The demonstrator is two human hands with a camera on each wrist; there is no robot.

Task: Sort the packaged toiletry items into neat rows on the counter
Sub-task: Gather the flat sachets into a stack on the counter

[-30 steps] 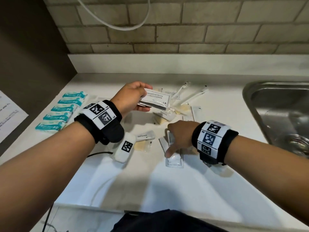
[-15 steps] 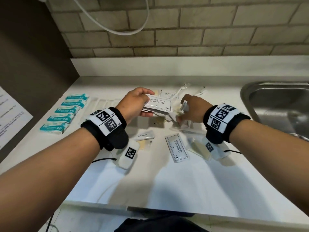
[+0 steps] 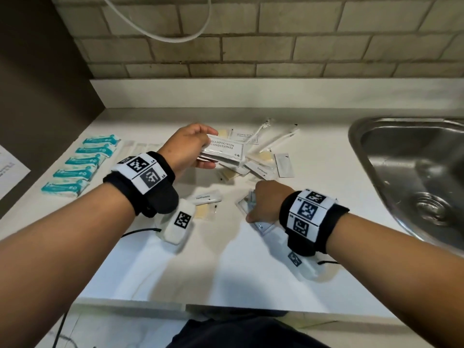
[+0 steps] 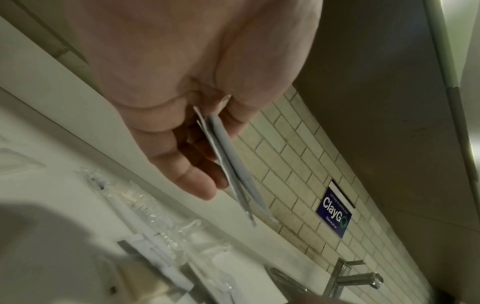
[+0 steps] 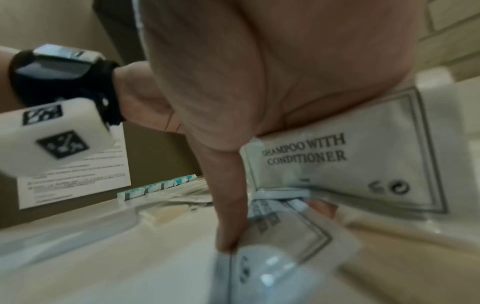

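My left hand [image 3: 198, 149] holds a stack of white "shampoo with conditioner" sachets [image 3: 226, 149] a little above the counter [image 3: 226, 272]. In the left wrist view the stack [image 4: 231, 164] shows edge-on, pinched between thumb and fingers of the left hand [image 4: 207, 156]. My right hand [image 3: 253, 212] is nearer me, down over a shampoo sachet [image 3: 265, 226] lying on the counter. The right wrist view shows the right hand [image 5: 272, 226] gripping one sachet [image 5: 337, 164] under its palm, with the thumb tip on the lying sachet [image 5: 291, 236].
A row of teal packets [image 3: 80, 164] lies at the left. Wrapped toothbrushes [image 3: 273, 136], a toothpaste tube [image 3: 208, 197] and yellowish packets [image 3: 204, 212] lie loose mid-counter. A steel sink [image 3: 414, 172] is on the right, a printed sheet [image 3: 10, 172] far left.
My right hand has come back from the loose pile at the rear to the sachet lying near me, bringing a sachet along. The left hand has kept its stack almost still.
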